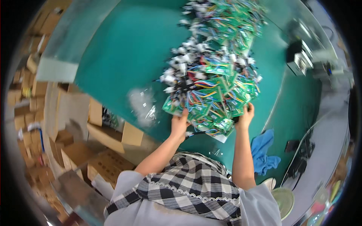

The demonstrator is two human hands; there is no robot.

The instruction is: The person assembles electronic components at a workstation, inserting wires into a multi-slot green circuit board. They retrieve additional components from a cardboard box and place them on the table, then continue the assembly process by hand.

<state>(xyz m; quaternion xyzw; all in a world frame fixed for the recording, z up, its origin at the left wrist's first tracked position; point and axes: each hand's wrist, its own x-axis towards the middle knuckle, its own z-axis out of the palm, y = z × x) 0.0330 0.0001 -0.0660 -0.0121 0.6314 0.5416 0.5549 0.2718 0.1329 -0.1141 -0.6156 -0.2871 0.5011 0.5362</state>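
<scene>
A big heap of green circuit boards point(215, 90) with coloured wires and white connectors lies along the teal bench point(128, 49), running from its far edge down to the near edge where the person stands. The left hand point(179, 124) is at the near-left end of the heap, its fingers point(184, 114) curled up against the underside of the lowest boards, gripping their edge. The right hand point(245, 116) is at the near-right end of the same cluster, its fingers point(249, 108) wrapped around the edge of the boards, thumb side toward the heap; how tightly they close cannot be told through the blur. Between the two hands the nearest boards hang just over the bench's near edge, with a white strip point(220, 138) under them. To the left of the left hand, on the bench, lies a crumpled clear plastic bag point(142, 105). A blue cloth point(264, 150) hangs off the near edge just right of the right forearm. Near the bench's far-right corner stands a small black and white machine point(299, 56). Off the left edge of the bench, open brown cardboard boxes point(109, 135) are stacked on the floor, and more fill the shelves beyond. A pale round fan point(283, 201) shows at lower right. The person wears a checked apron point(196, 180) over a pale shirt.
</scene>
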